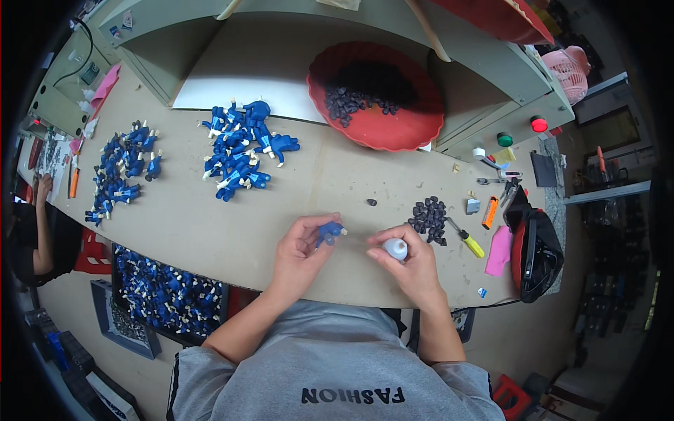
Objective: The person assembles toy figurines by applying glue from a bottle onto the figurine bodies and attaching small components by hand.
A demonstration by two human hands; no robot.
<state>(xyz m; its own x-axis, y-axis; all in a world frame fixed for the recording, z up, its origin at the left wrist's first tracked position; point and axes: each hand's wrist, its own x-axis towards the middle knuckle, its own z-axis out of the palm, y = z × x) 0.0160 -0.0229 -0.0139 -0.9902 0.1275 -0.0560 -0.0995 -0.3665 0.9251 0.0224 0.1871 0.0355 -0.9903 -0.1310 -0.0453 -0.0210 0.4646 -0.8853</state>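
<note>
My left hand (296,254) pinches a small blue figurine (328,234) with a cream-coloured tip between thumb and fingers, above the table's front part. To its right, my right hand (417,272) is closed round a small whitish squeeze bottle (395,248), its rounded end showing. Bottle and figurine are apart. Just beyond my right hand lies a pile of small dark pieces (429,216), and a single dark piece (371,202) sits apart to its left. Farther left, similar blue figurines form a large heap (242,147) and a smaller heap (126,165).
A red scalloped dish (414,133) with more dark pieces stands at the back. At right lie a yellow-handled screwdriver (472,243), an orange cutter (490,212), a pink cloth (499,250) and a black bag (540,256). A figurine-filled crate (168,291) stands below left; a co-worker's arm (43,231) shows far left.
</note>
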